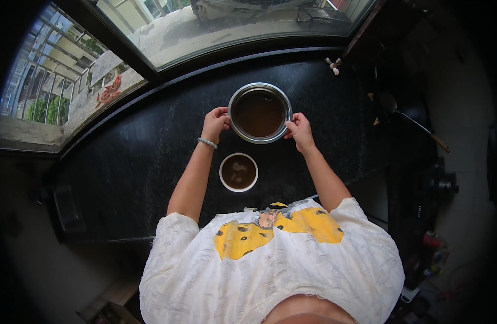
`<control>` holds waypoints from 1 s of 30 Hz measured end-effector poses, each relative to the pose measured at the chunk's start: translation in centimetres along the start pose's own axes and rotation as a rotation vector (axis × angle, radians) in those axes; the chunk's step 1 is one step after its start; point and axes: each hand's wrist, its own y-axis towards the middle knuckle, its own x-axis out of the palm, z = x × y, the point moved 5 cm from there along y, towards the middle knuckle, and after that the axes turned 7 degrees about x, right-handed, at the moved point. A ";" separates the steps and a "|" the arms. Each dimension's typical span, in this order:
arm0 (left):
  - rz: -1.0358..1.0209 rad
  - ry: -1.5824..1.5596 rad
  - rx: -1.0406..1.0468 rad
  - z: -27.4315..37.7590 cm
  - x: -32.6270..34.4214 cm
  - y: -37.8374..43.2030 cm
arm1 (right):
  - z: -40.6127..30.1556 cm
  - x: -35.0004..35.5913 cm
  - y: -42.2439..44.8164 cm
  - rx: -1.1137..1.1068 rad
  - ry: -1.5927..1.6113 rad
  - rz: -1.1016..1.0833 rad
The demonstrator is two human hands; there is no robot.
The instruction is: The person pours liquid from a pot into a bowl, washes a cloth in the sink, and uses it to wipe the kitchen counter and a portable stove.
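Note:
A round stainless steel pot (260, 113) with brown liquid in it is at the middle of the black countertop (143, 178). My left hand (217, 124), with a beaded bracelet at the wrist, grips its left rim. On the right side my right hand (300, 130) pinches the rim, thumb on top. Whether the pot rests on the counter or is lifted I cannot tell. Nearer my body stands a white-rimmed bowl (238, 172), apart from the pot, holding brown liquid with pale lumps.
Garlic cloves (333, 66) lie at the back right. Farther right is a metal cooking utensil with a wooden-ended handle (422, 128). A window frame (127, 52) borders the back edge, and a sink or metal basin (67, 208) is at the far left.

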 end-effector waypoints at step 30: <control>-0.653 -0.127 0.050 5.7 6.6 -9.0 | -1.2 -1.2 -19.6 -0.221 0.424 0.318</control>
